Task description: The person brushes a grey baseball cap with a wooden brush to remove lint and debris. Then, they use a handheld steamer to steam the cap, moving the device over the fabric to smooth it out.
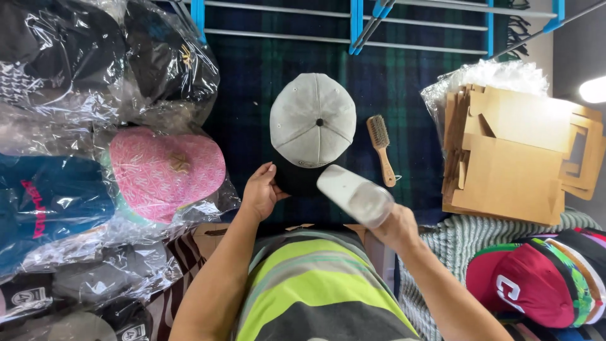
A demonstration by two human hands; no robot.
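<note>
Right now the right hand (396, 228) is clenched round a white lint roller (355, 195), grip fully wrapped on the handle end w/ the roller head angled up-left toward the cap. Grey cap (313, 118) w/ a black brim (297, 179) sits crown-up on the dark plaid blanket (252, 82), just beyond both grips; the brim points back at the person. Left hand (260, 191) is half open, not clenched, fingertips (270, 169) touching the brim's left edge, thumb alongside; it steadies rather than grasps, as far as I can tell. To do this well, IMO: keep the left grip pinning the brim so the cap doesn't skid, roll in short passes from the button outward, one panel at a time, light pressure so the crown doesn't dent. Just right of the roller grip lies a small wooden brush (380, 147), untouched, apart from the cap. Further right, a stack of flat cardboard boxes (514, 158). Left of the left grip, a pink cap in plastic wrap (165, 170), plus more bagged caps beyond it. Near the right elbow, a red cap (521, 284) among others. Blue-and-grey drying rack (356, 22) at the far edge.
</note>
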